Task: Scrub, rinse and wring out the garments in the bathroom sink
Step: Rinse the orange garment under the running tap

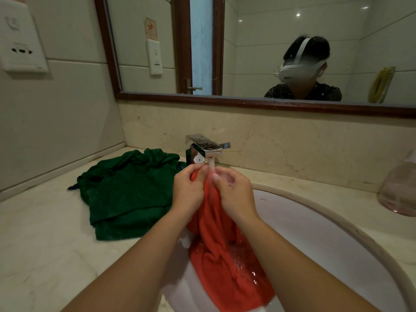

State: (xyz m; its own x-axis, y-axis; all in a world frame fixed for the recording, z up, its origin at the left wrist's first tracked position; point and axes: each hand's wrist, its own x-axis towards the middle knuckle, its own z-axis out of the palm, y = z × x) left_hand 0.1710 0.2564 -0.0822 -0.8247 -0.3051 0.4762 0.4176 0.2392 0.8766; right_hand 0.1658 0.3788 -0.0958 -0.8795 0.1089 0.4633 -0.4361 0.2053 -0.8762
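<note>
Water (211, 165) is running from the chrome tap (203, 149) onto a red garment (225, 255) as a person is holding it over the white sink (315, 233), seen from the head camera. The left hand (188, 192) is gripping the bunched top of the cloth just below the spout, fingers curled tightly round it. The right hand (236, 195) is gripping the same bunch right beside it, fingers and thumb closed on the fabric, and the stream is falling between the two hands and wetting its knuckles. The rest of the red garment is hanging down from both grips into the basin, its wet lower end lying against the near wall of the sink. A green garment (128, 194) is lying in a crumpled heap on the marble table (45, 233), left of the sink and near the tap. A translucent pink container (398, 188) is standing on the table at the far right edge. Above the backsplash, a wood-framed mirror (225, 102) is reflecting the person's white headset (301, 66) and a yellow brush (381, 84) against the tiled wall.
</note>
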